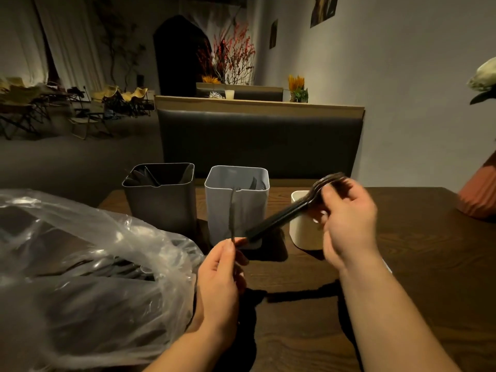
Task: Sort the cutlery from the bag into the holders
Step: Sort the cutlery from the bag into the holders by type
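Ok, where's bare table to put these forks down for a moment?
Bare table lies right of the cream holder, up to the orange vase; another patch lies between the left hand and right hand. The left is crowded: the plastic bag lies close to the dark holder, and the grey holder stands close beside it.

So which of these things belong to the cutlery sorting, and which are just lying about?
In the job: plastic bag, dark holder, grey holder, cream holder, forks in the right hand, one utensil in the left hand.
Lying about: orange vase, white flower, bench seat.
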Tool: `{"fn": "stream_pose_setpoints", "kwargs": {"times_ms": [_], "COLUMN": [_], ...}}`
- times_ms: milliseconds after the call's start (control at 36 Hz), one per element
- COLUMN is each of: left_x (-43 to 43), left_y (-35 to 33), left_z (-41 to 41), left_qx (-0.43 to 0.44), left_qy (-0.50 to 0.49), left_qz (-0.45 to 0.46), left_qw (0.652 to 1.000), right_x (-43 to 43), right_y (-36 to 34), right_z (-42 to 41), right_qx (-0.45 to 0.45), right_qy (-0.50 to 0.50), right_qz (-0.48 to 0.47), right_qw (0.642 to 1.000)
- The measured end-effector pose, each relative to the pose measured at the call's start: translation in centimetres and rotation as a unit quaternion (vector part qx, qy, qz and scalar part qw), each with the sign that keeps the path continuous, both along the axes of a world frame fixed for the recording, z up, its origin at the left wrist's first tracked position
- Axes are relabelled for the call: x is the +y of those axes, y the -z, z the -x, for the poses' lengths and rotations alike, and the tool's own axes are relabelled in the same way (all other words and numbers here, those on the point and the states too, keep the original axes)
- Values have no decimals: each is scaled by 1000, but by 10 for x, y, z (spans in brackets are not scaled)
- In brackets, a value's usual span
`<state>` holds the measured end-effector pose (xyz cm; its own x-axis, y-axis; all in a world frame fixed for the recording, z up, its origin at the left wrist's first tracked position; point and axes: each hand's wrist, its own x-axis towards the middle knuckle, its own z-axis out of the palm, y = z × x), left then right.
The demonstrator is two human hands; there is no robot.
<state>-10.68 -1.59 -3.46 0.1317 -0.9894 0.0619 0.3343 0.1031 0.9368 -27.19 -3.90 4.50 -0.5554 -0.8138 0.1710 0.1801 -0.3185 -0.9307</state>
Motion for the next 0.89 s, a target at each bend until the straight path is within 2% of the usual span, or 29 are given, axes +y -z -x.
{"fn": "stream_pose_setpoints", "kwargs": {"times_ms": [56, 111, 222, 333, 417, 528, 667, 833, 889], "left_x": [1, 1, -1, -5, -6, -5, -1, 1, 2], "left_y": [-2, -1, 3, 3, 3, 3, 0, -3, -5], "left_z": [1, 2, 1, -2, -3, -4, -5, -6, -6], "left_qx": [29, 12, -28, -10, -5, 0, 51, 64, 65], "left_qy": [10, 16, 0, -10, -6, 3, 46, 82, 84], "left_qz": [-14, -11, 1, 10, 21, 34, 23, -5, -4], "left_qw": [999, 1000, 1000, 1000, 1000, 999, 997, 995, 994], "right_x": [-10, -21, -51, -83, -99, -109, -114, -113, -107], "right_y": [-19, -39, -68, -69, -57, -38, -22, -14, -17], "right_z": [6, 5, -7, -19, -22, -24, -25, -25, -26], "right_qx": [17, 66, 149, 260, 354, 454, 497, 620, 631], "right_qy": [69, 114, 153, 153, 133, 56, 3, -17, -26], "right_qz": [55, 106, 175, 194, 160, 87, 0, -98, -124], "right_qw": [996, 986, 961, 933, 912, 885, 868, 778, 765]}}
